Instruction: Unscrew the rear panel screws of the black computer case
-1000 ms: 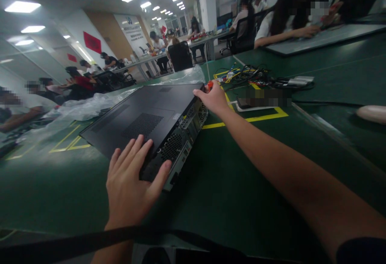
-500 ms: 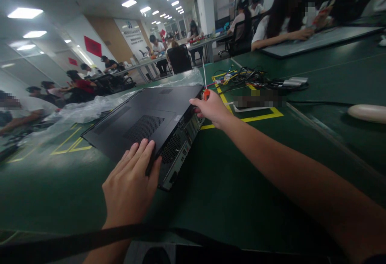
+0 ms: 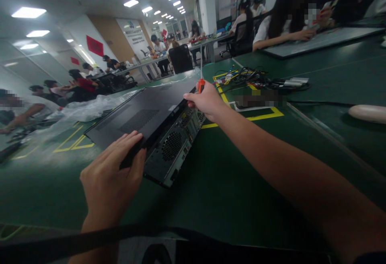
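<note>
A black computer case [image 3: 181,147] lies flat on the green table, its vented rear with ports facing me. Its black side panel [image 3: 159,99] is shifted to the left and raised along the near edge, leaving a gap above the rear. My left hand [image 3: 113,163] grips the panel's near corner, fingers on top and thumb at the edge. At the far end of the same edge, my right hand [image 3: 206,101] pinches the panel. That hand also holds a screwdriver [image 3: 201,85] with an orange handle, its shaft pointing up. The fingers under the panel are hidden.
Bundled cables [image 3: 250,77] lie behind the case to the right, near yellow tape [image 3: 265,115]. Crumpled clear plastic [image 3: 81,107] spreads along the left. A pale rounded object [image 3: 368,113] with a black cable is at the right. Across the table, a person leans over a flat panel [image 3: 325,40].
The side panel has slid left and lifted off the case's rear edge, showing more of the rear. Both hands moved left with it, the screwdriver too.
</note>
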### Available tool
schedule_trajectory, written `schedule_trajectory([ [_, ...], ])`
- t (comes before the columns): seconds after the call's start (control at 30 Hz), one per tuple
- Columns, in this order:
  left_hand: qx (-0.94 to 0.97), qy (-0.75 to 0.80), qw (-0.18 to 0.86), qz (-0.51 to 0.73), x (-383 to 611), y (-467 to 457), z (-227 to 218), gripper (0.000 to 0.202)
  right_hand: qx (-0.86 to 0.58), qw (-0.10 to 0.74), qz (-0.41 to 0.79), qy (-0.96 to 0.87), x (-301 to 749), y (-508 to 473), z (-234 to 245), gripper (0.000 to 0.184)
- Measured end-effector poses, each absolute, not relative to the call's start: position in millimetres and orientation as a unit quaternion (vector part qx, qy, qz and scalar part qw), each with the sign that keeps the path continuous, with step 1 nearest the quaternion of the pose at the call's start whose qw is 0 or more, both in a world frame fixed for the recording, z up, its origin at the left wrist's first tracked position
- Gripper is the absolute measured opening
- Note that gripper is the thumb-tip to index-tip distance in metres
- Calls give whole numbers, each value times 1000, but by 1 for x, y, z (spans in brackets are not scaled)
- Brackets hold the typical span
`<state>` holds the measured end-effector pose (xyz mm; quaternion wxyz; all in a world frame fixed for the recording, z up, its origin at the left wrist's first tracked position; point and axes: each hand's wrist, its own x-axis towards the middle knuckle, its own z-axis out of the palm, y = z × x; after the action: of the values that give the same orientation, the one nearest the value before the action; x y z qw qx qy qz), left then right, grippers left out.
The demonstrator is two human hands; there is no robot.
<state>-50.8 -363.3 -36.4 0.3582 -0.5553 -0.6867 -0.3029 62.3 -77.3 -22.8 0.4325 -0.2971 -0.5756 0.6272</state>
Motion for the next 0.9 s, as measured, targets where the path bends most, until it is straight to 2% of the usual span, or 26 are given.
schedule_trajectory([
  [0.33, -574, -711, 293, -280, -45, -364, -38, 23, -321, 361, 570, -665, 75, -71, -28, 38],
  [0.57, -564, -721, 253, -313, -52, -368, -30, 23, -295, 385, 537, -690, 71, -63, -15, 36],
  [0.77, -578, -731, 192, -306, -55, -366, -34, 25, -330, 329, 532, -707, 75, -64, -21, 38],
  [0.9, -563, -733, 196, -328, -56, -366, -38, 25, -350, 339, 542, -685, 73, -61, -29, 42],
])
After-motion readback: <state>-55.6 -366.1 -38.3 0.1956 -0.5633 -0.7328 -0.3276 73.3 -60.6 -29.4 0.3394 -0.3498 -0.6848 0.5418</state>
